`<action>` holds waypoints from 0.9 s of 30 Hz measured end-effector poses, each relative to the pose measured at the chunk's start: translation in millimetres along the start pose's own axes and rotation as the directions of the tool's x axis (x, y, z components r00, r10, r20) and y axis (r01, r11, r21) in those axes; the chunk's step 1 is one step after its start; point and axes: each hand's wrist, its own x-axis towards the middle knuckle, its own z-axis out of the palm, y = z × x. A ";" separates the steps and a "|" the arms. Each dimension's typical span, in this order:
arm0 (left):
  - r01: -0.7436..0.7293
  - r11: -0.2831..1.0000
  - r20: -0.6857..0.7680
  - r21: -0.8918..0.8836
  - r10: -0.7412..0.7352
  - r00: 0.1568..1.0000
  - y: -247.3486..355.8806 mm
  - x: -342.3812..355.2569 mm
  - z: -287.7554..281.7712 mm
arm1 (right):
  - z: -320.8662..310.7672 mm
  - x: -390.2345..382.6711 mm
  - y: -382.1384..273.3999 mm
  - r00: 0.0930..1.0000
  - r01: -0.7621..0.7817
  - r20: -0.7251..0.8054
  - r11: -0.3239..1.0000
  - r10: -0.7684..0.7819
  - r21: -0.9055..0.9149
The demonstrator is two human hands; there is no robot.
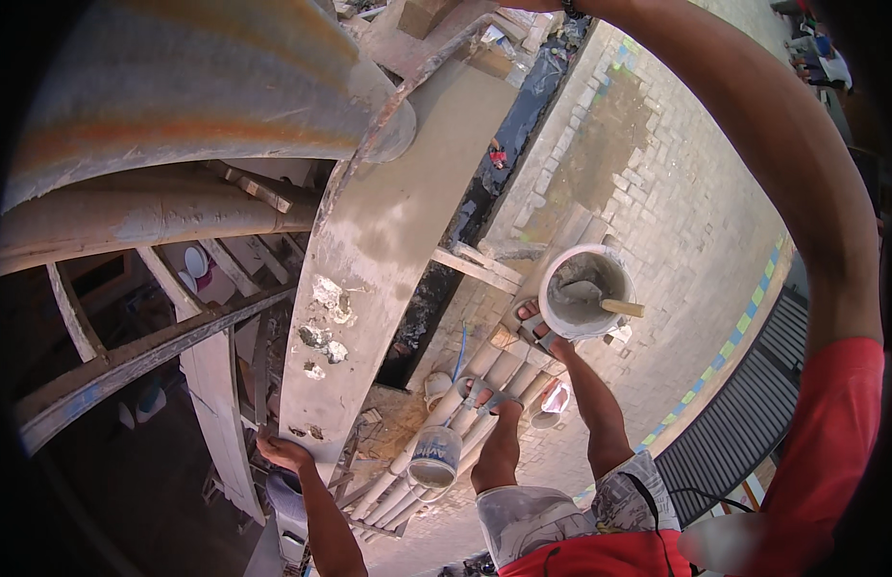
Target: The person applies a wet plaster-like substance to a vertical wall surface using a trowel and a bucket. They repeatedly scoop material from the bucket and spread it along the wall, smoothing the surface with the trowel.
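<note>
My left hand [281, 449] grips the lower left edge of a long grey plastered panel [359, 279], which has pale rough patches and small holes. My right arm reaches up to the top edge of the picture, where my right hand [534, 6] is mostly cut off, near the panel's upper end; its fingers and anything in them are unclear. A large curved, rust-streaked grey sheet [186, 82] lies left of the panel's top, above a round beam [129, 216] and a wooden frame [158, 338].
My feet stand on bamboo poles [499, 370], between a bucket of grey mix with a wooden-handled tool [576, 313] and another bucket [432, 457]. A dark trench [523, 115] runs beside a paved road [667, 250]. A slatted gate [739, 380] is right; people [821, 62] are far off.
</note>
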 end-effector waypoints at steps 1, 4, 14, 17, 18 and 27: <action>0.000 1.000 0.005 0.000 0.000 1.000 1.3 -0.5 -0.3 | 1.9 1.2 0.4 1.000 0.006 0.003 1.000 -0.006 -0.003; 0.018 1.000 0.012 -0.004 -0.018 1.000 2.9 0.2 0.4 | 4.0 3.9 2.7 1.000 -0.012 -0.004 1.000 0.012 -0.008; 0.020 1.000 0.009 0.003 -0.020 1.000 1.6 -1.5 0.0 | -11.7 -1.0 3.9 0.969 -0.240 -0.037 0.969 0.243 0.060; -0.015 1.000 -0.005 -0.026 0.014 1.000 -0.8 0.1 -1.4 | -15.3 -3.2 -2.3 0.996 -0.090 -0.014 0.996 0.091 0.022; -0.013 1.000 -0.007 -0.028 0.013 1.000 2.1 -0.4 -0.3 | -15.2 -1.3 -4.5 1.000 -0.008 0.019 1.000 0.008 -0.016; -0.007 0.999 -0.028 -0.047 0.005 1.000 -4.6 0.4 2.3 | -13.4 8.1 -8.8 0.933 -0.347 -0.113 0.937 0.342 -0.032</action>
